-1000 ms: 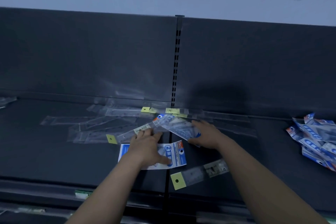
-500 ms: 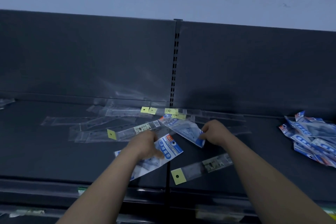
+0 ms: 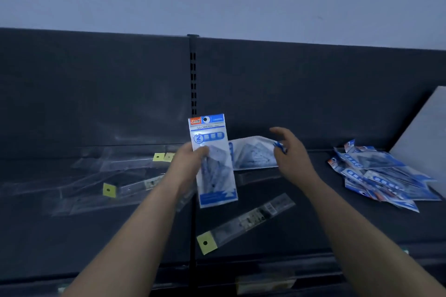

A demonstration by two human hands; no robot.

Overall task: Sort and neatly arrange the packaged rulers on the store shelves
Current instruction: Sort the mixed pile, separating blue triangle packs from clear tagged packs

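Where the upright pack is held: centre of frame, the geometric pack [image 3: 212, 159] is pinched at mid-height by the left hand [image 3: 189, 164].
Right hand [image 3: 289, 154]: the second pack [image 3: 253, 154] is pinched at its right end, thumb spread, just above the shelf [image 3: 72, 236].
Handling: both are judged light, floppy and slippery; the printed header is best gripped.
Blue pile [image 3: 376, 173]: fanned loosely at right of frame.
Hard to make out: clear ruler sleeves [image 3: 125, 185] at left blur into the shelf and cannot be counted.

The upright packet [image 3: 212, 164] hides the left hand's [image 3: 187, 164] fingers, and the frame edge crops a pale board [image 3: 420, 137].
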